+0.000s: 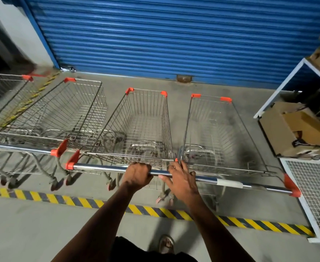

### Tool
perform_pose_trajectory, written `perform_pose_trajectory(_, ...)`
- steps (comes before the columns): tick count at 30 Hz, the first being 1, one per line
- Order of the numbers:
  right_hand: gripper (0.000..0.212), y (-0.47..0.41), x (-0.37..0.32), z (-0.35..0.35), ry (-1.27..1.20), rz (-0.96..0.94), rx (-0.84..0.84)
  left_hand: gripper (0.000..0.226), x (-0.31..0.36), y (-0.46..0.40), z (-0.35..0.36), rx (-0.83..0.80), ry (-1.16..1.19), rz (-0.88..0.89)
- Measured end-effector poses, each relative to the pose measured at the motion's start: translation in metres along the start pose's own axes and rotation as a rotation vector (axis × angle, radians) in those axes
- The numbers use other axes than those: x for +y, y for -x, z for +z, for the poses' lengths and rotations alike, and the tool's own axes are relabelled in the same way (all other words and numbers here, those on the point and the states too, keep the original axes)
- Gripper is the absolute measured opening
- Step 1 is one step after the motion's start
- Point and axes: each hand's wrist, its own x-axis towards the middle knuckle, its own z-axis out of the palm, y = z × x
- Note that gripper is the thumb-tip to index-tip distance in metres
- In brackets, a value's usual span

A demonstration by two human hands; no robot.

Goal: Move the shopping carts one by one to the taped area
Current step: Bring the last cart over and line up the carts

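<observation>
Big blue roller shutter [174, 35] fills the whole back, closed right down to the concrete floor [42, 233]. In front of it there's a row of four wire shopping carts parked side by side inside the yellow-and-black striped tape line [80, 202] that runs across the floor near the person's feet. The rightmost cart [221, 129] sits just beside a white mesh rack [310, 186] stacked with cardboard boxes [295, 129], and the third cart [146, 125] is right next to it on the left. Left hand [137, 174] is wrapped fully around the third cart's chrome handle bar [102, 168], fist closed on it. Right hand [182, 179] is laid over the bars where those two carts meet, fingers spread loosely and not really clamped on anything.
</observation>
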Motion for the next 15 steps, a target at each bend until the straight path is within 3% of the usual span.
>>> perform_pose_trajectory(6,0.07,0.007,0.005,0.001,-0.004,-0.022,0.063,0.033,0.004,0.005,-0.006,0.037,-0.016,0.064)
perform_pose_trajectory(15,0.068,0.007,-0.018,-0.005,0.172,0.017,0.18,0.03,-0.012,0.007,-0.006,0.01,0.208,0.12)
